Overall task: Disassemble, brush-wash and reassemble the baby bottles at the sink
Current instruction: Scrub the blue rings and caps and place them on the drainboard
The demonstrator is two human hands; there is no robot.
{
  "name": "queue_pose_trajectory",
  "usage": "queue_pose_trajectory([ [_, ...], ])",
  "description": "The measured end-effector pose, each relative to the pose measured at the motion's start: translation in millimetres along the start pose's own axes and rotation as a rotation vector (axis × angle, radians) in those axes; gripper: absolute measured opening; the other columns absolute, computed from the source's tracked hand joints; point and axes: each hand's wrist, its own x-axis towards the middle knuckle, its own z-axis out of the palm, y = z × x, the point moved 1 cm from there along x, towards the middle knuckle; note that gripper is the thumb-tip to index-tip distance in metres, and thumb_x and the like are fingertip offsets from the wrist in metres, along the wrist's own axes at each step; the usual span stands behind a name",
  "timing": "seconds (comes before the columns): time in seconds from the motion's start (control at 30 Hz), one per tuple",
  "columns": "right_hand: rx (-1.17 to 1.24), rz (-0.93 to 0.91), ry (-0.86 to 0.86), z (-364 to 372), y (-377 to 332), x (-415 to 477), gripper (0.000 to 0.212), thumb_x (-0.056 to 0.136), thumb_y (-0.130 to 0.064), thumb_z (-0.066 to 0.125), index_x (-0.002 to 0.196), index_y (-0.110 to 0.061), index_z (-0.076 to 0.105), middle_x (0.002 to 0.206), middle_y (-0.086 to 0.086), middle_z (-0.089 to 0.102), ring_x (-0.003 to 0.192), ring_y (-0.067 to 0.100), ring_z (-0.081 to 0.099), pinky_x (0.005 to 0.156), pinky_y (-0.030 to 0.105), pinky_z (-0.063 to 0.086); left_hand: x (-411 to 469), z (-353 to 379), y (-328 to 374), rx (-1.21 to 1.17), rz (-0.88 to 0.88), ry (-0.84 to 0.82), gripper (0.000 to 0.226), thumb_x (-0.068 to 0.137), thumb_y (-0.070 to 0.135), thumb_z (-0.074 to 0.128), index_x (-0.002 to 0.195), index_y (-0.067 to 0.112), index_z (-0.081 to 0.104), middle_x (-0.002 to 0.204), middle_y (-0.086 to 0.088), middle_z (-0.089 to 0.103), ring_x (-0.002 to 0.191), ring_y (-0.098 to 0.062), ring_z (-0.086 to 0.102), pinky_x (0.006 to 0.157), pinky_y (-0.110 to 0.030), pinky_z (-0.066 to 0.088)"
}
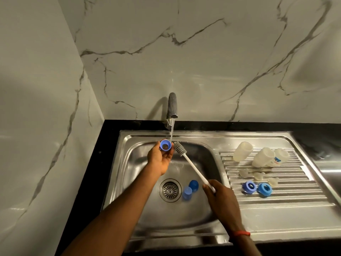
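My left hand (160, 158) holds a blue bottle collar ring (165, 145) up under the running tap (172, 108), its opening facing me. My right hand (219, 194) grips the white handle of a bottle brush (191, 167); the grey bristle head sits just right of the ring, apart from it. Two blue caps (191, 189) lie in the sink basin (201, 159) beside the drain (170, 190). On the drainboard (286, 215) lie three clear bottles (262, 156), three clear teats (259, 176) and two blue rings (257, 188).
Water streams from the tap into the steel basin. A black countertop (110, 137) frames the sink, with marble walls behind and to the left. A red band is on my right wrist (240, 233).
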Motion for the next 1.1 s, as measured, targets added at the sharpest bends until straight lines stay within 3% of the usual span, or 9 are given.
queue_pose_trajectory([
  [0.17,0.019,0.09,-0.022,-5.7,5.5,0.4,0.018,0.096,-0.047,0.06,0.088,-0.031,0.064,0.062,-0.01,0.061,0.06,0.004,0.058,0.051,0.018,0.038,17.8,4.5,-3.2,-0.041,-0.066,-0.005,0.033,0.102,0.025,0.055,0.115,-0.005,0.063,0.092,-0.022,0.071,0.081,-0.028,0.072,0.063,-0.031,0.063],
  [0.3,0.04,0.1,-0.049,-10.3,3.3,1.6,0.015,0.094,-0.046,0.061,0.093,-0.032,0.067,0.062,-0.014,0.06,0.059,0.001,0.058,0.05,0.011,0.034,24.8,10.1,1.5,-0.071,-0.129,-0.069,0.037,0.1,0.032,0.058,0.111,-0.002,0.066,0.097,-0.02,0.072,0.08,-0.024,0.073,0.062,-0.025,0.061],
  [0.4,0.045,0.1,-0.04,-7.2,5.7,3.7,0.019,0.092,-0.049,0.062,0.095,-0.032,0.069,0.065,-0.01,0.066,0.061,0.004,0.062,0.054,0.018,0.046,26.6,19.5,3.3,-0.049,-0.158,-0.146,0.037,0.101,0.031,0.057,0.112,-0.002,0.066,0.101,-0.022,0.072,0.073,-0.022,0.073,0.059,-0.022,0.059],
  [0.5,0.085,0.121,-0.042,-5.0,9.5,5.0,0.021,0.09,-0.051,0.064,0.094,-0.031,0.07,0.068,-0.01,0.068,0.063,0.005,0.064,0.06,0.028,0.055,32.3,20.4,11.3,-0.008,-0.148,-0.182,0.038,0.102,0.03,0.056,0.117,-0.004,0.065,0.106,-0.024,0.071,0.083,-0.027,0.073,0.062,-0.025,0.061],
  [0.73,0.093,0.116,-0.022,-1.5,15.5,9.1,0.022,0.089,-0.052,0.065,0.089,-0.031,0.07,0.064,-0.012,0.066,0.061,0.005,0.063,0.058,0.028,0.053,33.8,12.3,10.3,0.053,-0.155,-0.228,0.035,0.104,0.022,0.052,0.119,-0.008,0.061,0.11,-0.029,0.07,0.099,-0.038,0.072,0.079,-0.033,0.062],
  [0.83,0.035,0.115,-0.035,-4.7,17.6,10.2,0.021,0.09,-0.055,0.062,0.091,-0.035,0.068,0.064,-0.013,0.064,0.061,0.004,0.062,0.056,0.022,0.049,34.0,19.3,11.1,0.052,-0.103,-0.216,0.029,0.101,0.018,0.057,0.115,-0.007,0.061,0.103,-0.025,0.072,0.1,-0.037,0.069,0.078,-0.036,0.062],
  [0.97,0.019,0.111,-0.041,-8.6,19.8,10.5,0.022,0.09,-0.053,0.063,0.094,-0.033,0.07,0.063,-0.014,0.063,0.062,0.005,0.061,0.055,0.016,0.043,34.7,26.5,9.8,0.212,0.001,-0.247,0.025,0.093,0.005,0.064,0.117,-0.002,0.064,0.12,-0.02,0.066,0.111,-0.032,0.066,0.082,-0.028,0.061],
  [1.1,0.044,0.105,-0.035,-8.7,17.8,9.0,0.02,0.09,-0.05,0.066,0.094,-0.032,0.072,0.061,-0.014,0.062,0.059,0.004,0.06,0.053,0.014,0.042,35.4,25.0,12.3,0.191,0.027,-0.263,0.027,0.093,0.0,0.062,0.119,-0.005,0.063,0.127,-0.022,0.062,0.119,-0.037,0.062,0.074,-0.025,0.061],
])
